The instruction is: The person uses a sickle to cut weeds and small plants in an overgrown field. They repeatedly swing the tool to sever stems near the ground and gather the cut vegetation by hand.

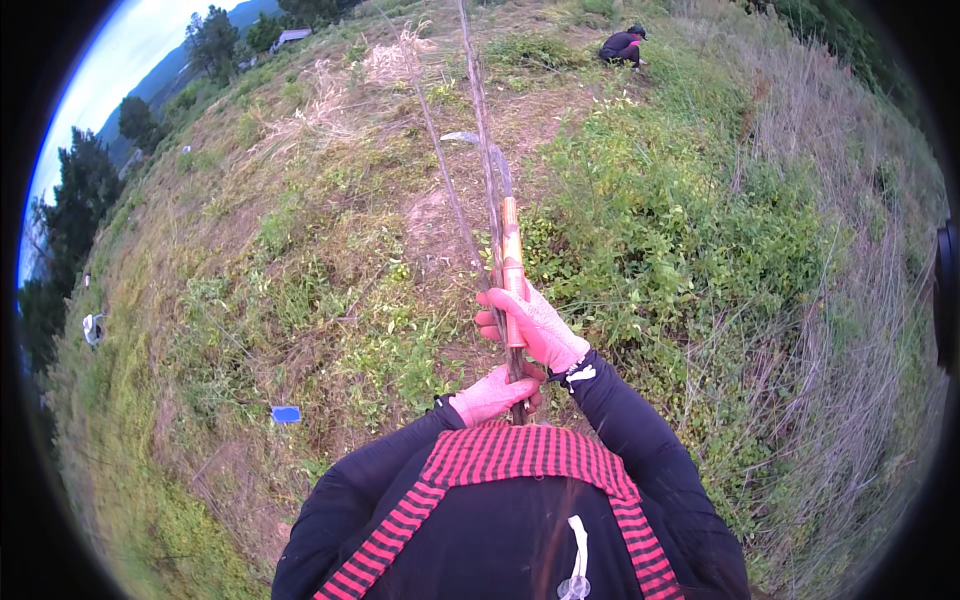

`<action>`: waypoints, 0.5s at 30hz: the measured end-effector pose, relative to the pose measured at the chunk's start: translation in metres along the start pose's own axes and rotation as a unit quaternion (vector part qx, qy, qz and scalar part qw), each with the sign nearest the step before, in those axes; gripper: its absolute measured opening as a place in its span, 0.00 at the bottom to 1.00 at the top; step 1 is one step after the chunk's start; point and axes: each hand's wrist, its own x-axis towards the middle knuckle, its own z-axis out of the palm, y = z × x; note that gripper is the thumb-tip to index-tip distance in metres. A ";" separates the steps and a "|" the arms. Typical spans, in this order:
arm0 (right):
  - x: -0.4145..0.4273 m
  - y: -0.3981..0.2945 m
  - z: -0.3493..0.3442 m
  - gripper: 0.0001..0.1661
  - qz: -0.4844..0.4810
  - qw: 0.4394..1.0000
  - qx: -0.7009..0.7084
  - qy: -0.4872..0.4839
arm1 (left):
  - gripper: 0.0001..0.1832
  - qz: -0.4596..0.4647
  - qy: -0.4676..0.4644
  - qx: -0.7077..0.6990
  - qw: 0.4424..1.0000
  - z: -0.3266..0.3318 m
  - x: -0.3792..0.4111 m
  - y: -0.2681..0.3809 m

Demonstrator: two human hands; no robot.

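Note:
Both my hands wear pink gloves. My left hand [496, 393] is closed around the lower ends of long, dry woody stalks [485, 139], close to my chest. Just above it, my right hand [534, 321] holds a sickle by its orange-and-tan handle [512, 244], together with the same stalks. The curved sickle blade [504, 169] points away from me and hooks to the left, passing behind the stalks. One thinner stalk leans off to the left of the others. Parts of my fingers are hidden behind the stalks and handle.
Leafy green plants [675, 232] grow on the right, with dry grass stems [862, 277] beyond. Cut vegetation [292, 330] covers ground on the left, where a blue rectangular object [286, 414] lies. Another person [624, 46] crouches far ahead. A pale object [93, 328] is at far left.

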 end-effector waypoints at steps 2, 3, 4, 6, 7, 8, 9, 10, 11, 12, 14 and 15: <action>0.000 -0.008 0.011 0.17 -0.017 0.999 -0.017 0.025 | 0.26 0.012 0.000 0.055 0.998 -0.005 0.005 0.000; 0.000 -0.013 0.012 0.17 -0.028 0.999 -0.025 0.019 | 0.27 0.023 0.003 0.085 0.996 -0.006 0.008 0.001; 0.000 -0.019 0.011 0.17 -0.038 0.999 -0.033 0.013 | 0.29 0.033 0.007 0.114 0.993 -0.008 0.010 0.004; 0.009 -0.020 -0.011 0.17 -0.076 0.996 -0.037 0.022 | 0.35 0.067 0.020 0.067 0.995 -0.020 0.011 0.020; 0.008 -0.024 -0.030 0.18 -0.108 0.988 -0.106 0.033 | 0.37 0.084 0.022 0.041 0.995 -0.029 0.011 0.030; 0.000 -0.028 -0.042 0.22 -0.098 0.982 -0.157 0.034 | 0.40 0.096 0.077 0.011 0.992 -0.047 0.008 0.035; -0.009 -0.030 -0.053 0.26 -0.088 0.974 -0.208 0.034 | 0.43 0.108 0.134 -0.021 0.985 -0.069 0.002 0.039; -0.024 -0.030 -0.061 0.27 -0.052 0.972 -0.228 0.032 | 0.43 0.137 0.195 -0.043 0.970 -0.084 -0.004 0.049; -0.041 -0.028 -0.069 0.27 -0.015 0.968 -0.248 0.030 | 0.43 0.166 0.255 -0.066 0.950 -0.099 -0.010 0.059; -0.057 -0.019 -0.079 0.27 0.016 0.962 -0.271 0.024 | 0.44 0.204 0.295 -0.087 0.929 -0.117 -0.016 0.065; -0.096 0.001 -0.092 0.27 0.066 0.946 -0.318 0.025 | 0.47 0.273 0.346 -0.140 0.887 -0.157 -0.022 0.071; -0.116 0.008 -0.092 0.28 0.082 0.937 -0.340 0.022 | 0.48 0.307 0.364 -0.169 0.863 -0.174 -0.029 0.072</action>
